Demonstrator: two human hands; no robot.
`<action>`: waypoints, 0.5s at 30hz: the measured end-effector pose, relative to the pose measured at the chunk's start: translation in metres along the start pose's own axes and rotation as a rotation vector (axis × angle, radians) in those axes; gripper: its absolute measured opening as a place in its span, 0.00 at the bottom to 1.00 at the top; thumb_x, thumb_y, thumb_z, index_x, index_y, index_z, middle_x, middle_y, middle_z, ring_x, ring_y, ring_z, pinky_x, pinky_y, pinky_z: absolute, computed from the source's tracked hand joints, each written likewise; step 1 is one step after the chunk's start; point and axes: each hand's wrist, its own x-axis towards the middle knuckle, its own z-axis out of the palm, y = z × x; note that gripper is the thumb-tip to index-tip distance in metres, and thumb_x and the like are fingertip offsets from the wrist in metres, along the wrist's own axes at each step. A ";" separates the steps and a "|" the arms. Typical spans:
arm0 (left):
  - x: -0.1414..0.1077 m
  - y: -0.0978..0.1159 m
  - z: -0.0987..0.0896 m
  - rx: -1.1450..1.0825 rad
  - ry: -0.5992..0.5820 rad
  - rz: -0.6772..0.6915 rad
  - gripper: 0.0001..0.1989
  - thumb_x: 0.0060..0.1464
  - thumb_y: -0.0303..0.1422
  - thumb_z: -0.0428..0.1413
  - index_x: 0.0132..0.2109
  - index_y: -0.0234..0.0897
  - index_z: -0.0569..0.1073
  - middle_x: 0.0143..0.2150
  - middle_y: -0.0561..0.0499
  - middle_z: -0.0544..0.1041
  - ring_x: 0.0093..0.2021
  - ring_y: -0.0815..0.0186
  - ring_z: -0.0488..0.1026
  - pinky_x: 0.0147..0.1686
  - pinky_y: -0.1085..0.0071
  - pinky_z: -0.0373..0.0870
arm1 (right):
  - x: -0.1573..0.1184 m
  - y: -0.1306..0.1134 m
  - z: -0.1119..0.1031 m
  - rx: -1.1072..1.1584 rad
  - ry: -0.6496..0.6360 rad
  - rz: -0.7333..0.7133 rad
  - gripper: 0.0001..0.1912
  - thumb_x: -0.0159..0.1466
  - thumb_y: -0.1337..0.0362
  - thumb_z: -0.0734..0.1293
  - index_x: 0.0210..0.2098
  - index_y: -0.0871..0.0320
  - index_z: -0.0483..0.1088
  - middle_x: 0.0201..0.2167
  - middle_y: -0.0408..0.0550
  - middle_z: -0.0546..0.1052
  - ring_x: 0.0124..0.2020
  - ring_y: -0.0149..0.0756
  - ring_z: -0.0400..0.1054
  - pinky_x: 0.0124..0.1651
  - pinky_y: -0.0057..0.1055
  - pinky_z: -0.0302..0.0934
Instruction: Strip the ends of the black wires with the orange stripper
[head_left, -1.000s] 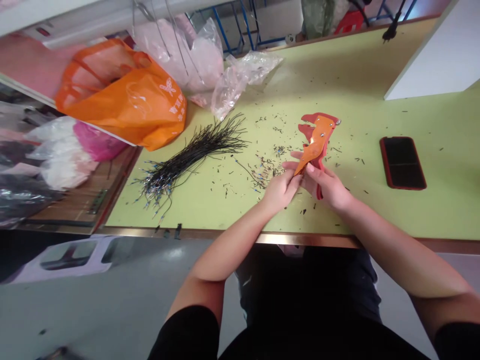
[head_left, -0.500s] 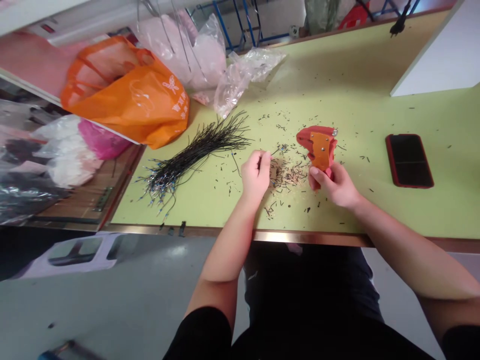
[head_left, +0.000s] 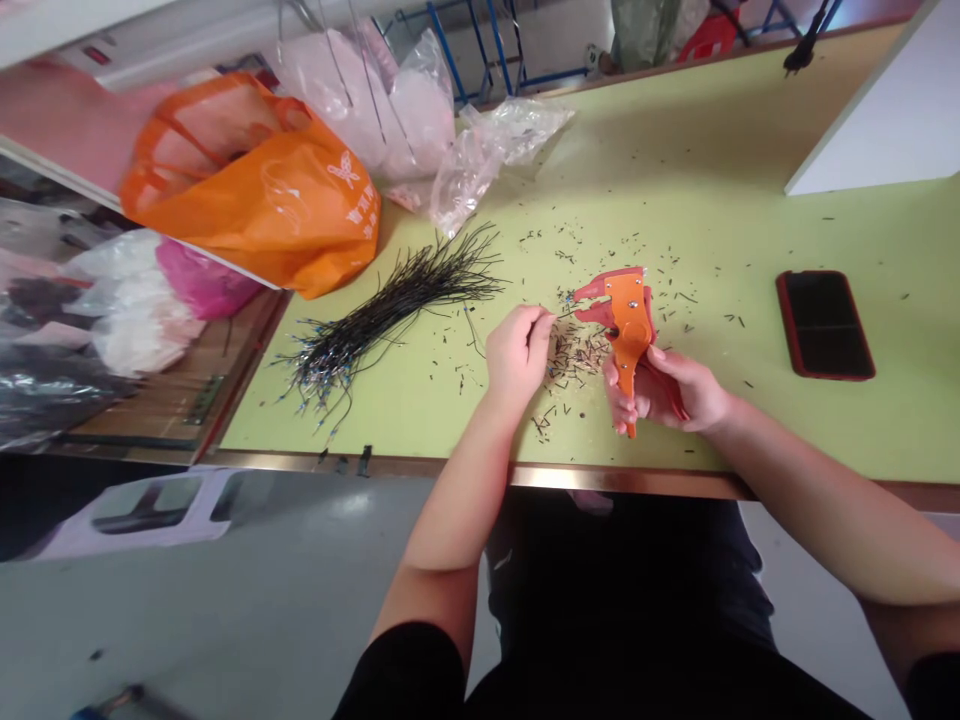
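Wire stripper now jaws-left in the right hand, nearer the left hand, seemingly pinching a wire

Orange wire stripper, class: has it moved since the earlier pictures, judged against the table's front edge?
Yes: the orange wire stripper has moved down the view, nearer the table's front edge.
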 end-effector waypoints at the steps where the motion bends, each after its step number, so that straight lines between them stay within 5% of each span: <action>1: 0.000 0.001 -0.001 0.014 0.000 0.011 0.25 0.76 0.53 0.47 0.40 0.40 0.76 0.34 0.50 0.80 0.34 0.66 0.76 0.37 0.68 0.70 | 0.000 0.001 0.000 0.016 -0.015 0.006 0.27 0.65 0.38 0.74 0.41 0.56 0.71 0.28 0.43 0.72 0.27 0.36 0.69 0.35 0.38 0.75; 15: -0.001 0.005 -0.003 0.086 -0.054 0.091 0.26 0.78 0.50 0.45 0.39 0.41 0.77 0.31 0.51 0.77 0.32 0.65 0.74 0.34 0.67 0.66 | 0.000 0.005 0.001 0.005 -0.070 0.049 0.26 0.69 0.40 0.72 0.43 0.59 0.73 0.29 0.44 0.75 0.29 0.35 0.74 0.35 0.34 0.77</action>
